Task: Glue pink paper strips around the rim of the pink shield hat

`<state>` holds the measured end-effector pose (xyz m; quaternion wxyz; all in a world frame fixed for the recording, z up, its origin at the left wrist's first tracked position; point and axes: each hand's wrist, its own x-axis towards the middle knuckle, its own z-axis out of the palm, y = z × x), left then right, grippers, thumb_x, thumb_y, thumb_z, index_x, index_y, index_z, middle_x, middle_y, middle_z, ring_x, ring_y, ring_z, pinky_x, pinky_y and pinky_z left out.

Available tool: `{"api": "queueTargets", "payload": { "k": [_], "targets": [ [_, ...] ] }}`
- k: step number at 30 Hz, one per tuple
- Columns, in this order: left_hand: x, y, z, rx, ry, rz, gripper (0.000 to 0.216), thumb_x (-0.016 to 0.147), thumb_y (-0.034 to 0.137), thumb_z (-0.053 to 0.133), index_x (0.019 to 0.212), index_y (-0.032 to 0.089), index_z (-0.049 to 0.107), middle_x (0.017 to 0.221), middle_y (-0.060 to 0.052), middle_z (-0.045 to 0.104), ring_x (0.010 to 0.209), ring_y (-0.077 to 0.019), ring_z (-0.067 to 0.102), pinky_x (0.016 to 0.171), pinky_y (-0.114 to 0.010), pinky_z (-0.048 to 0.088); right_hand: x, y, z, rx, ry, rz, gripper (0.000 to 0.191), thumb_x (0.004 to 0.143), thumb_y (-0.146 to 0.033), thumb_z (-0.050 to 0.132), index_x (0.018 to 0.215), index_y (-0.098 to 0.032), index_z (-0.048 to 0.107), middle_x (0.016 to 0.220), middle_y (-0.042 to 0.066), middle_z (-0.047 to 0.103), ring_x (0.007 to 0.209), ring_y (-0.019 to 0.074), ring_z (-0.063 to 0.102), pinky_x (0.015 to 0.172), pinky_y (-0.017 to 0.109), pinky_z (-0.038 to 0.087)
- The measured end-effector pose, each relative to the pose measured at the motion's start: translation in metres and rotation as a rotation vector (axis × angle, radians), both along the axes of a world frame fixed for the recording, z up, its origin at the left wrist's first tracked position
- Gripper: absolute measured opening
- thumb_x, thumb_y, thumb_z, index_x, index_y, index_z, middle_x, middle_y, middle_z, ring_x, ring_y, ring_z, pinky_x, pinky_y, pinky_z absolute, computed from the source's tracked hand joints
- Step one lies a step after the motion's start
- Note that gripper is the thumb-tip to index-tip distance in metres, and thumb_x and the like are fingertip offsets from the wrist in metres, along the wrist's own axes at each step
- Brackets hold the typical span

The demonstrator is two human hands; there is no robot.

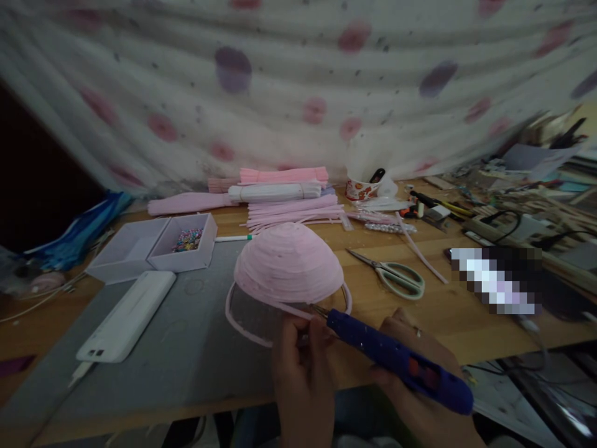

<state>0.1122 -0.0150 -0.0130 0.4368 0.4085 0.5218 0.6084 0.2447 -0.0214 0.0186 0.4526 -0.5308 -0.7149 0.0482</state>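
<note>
Pink fuzzy-stem dome [288, 264] sits on a grey mat [186, 354], its rim [242, 325] looping out in front. The left hand [303, 373] pinches that rim at the dome's near edge, apparently steadying it for the blue glue gun [396, 361]. The right hand [422, 414] is wrapped around the gun, whose nozzle is at the pinch. Scissors [396, 277] lie right of the dome. There is open mat to its left, and the table [489, 336] ends just nearer.

Count: one glue gun [401, 361], one pink domed hat [288, 262], one pair of scissors [396, 274]. Two open white boxes [184, 261].
</note>
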Motion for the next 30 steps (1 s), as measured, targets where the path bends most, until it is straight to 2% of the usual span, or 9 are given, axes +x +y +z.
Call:
{"api": "queueTargets", "payload": {
  "k": [9,16,21,25,30],
  "targets": [
    [-0.004,0.002,-0.001,0.053,0.037,-0.029,0.026,0.092,0.042,0.059,0.077,0.021,0.060,0.069,0.001,0.065,0.063,-0.0127,0.067,0.060,-0.021,0.054,0.001,-0.005,0.002,-0.031,0.002,-0.002,0.039,0.085,-0.052,0.060,0.061,-0.023,0.050,0.054,-0.003,0.050,0.045,0.0133,0.050,0.039,0.025,0.034],
    [-0.001,0.002,-0.001,0.022,-0.066,-0.016,0.024,0.092,0.041,0.059,0.079,0.021,0.060,0.072,0.001,0.066,0.066,-0.0126,0.068,0.064,-0.022,0.056,0.006,-0.005,0.007,-0.049,-0.056,0.027,0.031,0.083,-0.046,0.063,0.064,-0.024,0.052,0.056,-0.003,0.051,0.048,0.0142,0.051,0.043,0.026,0.033],
    [-0.004,0.003,-0.005,0.025,-0.032,-0.030,0.025,0.091,0.043,0.060,0.081,0.020,0.063,0.076,-0.001,0.069,0.070,-0.0145,0.070,0.067,-0.025,0.059,0.010,-0.011,0.004,-0.115,-0.015,-0.023,0.033,0.083,-0.053,0.063,0.069,-0.024,0.058,0.062,-0.002,0.053,0.054,0.0155,0.052,0.049,0.029,0.034],
    [-0.004,0.003,-0.006,-0.003,-0.023,-0.002,0.026,0.090,0.045,0.061,0.083,0.020,0.064,0.077,-0.002,0.070,0.070,-0.0150,0.070,0.066,-0.024,0.059,0.016,-0.015,0.001,-0.097,0.058,-0.073,0.037,0.086,-0.057,0.058,0.072,-0.024,0.059,0.064,-0.001,0.054,0.057,0.0160,0.053,0.052,0.030,0.034],
    [-0.005,0.004,-0.006,0.012,0.029,0.012,0.029,0.088,0.048,0.062,0.080,0.020,0.064,0.075,-0.003,0.070,0.067,-0.0150,0.070,0.062,-0.023,0.058,0.030,-0.013,0.007,-0.055,0.043,0.061,0.033,0.089,-0.053,0.059,0.075,-0.022,0.060,0.063,-0.001,0.056,0.053,0.0151,0.055,0.047,0.027,0.038]
  ]
}}
